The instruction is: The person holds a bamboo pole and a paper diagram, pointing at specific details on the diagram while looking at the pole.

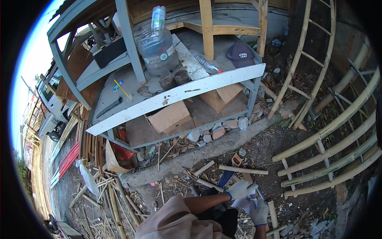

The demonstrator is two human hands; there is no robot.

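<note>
Both my hands wear pale work gloves and are close together over the ground at the lower right. My left hand (240, 189), with a blue band at its wrist, has its fingers closed; what they hold is too small to tell. My right hand (259, 213) is just below it, closed around a thin dark blade-like tool (260, 194) that points up past the left fingertips. Something white (242, 204) lies beneath the hands, partly hidden. Beyond the left hand rests a handsaw with an orange handle (237, 160) and a dark blue blade, a bamboo piece (243, 170) lying across it.
Ahead stands a grey wooden bench (135, 95) bearing a large water jug (157, 51), a plastic bottle (203, 61) and a dark cap (240, 54). Cardboard boxes (169, 116) are below. Bamboo ladders (304, 59) and a bamboo frame (330, 159) are at right; bamboo offcuts (115, 197) at left.
</note>
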